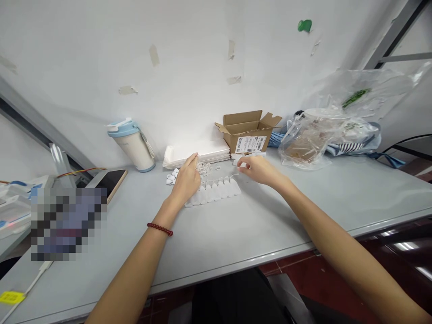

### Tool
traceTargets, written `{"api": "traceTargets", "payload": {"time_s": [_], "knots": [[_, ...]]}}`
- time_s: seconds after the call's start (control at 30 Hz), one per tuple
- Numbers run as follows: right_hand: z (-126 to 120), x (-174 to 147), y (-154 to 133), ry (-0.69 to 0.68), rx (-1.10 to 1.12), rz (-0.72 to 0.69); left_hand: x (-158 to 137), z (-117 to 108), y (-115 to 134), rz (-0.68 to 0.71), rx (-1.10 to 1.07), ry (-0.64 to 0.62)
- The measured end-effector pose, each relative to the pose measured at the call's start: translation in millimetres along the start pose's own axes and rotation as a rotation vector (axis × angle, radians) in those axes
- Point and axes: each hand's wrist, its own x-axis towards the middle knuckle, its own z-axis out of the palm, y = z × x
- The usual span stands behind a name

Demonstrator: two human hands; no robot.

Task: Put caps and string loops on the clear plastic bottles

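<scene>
A row of white rounded tags [216,192] lies side by side on the table, with thin strings at their upper ends. My left hand [187,180] rests over the row's left end, its fingers stretched forward and flat; part of the row is hidden beneath it. Just past the row's right end, my right hand [259,170] has thumb and index finger curled close together; anything between them is too small to make out. A tangle of white string [206,168] lies beyond the tags. Small white pieces [171,177] sit left of my left hand.
Behind the hands are a stack of white envelopes [199,152] and an open cardboard box [249,135]. A tumbler [133,146] and a phone [114,180] stand and lie to the left. Clear plastic bags [307,139] fill the right back. The table's front edge [249,261] runs nearest me.
</scene>
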Motion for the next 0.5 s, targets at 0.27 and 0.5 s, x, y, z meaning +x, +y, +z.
{"api": "traceTargets", "payload": {"time_s": [0.27, 0.5], "knots": [[0.3, -0.7, -0.8, 0.008, -0.009, -0.01, -0.5, -4.3, 6.0, 0.038, -0.014, -0.028], [2.4, 0.6, 0.4, 0.006, -0.004, -0.017, -0.5, -3.6, 4.5, 0.056, -0.042, -0.017]]}}
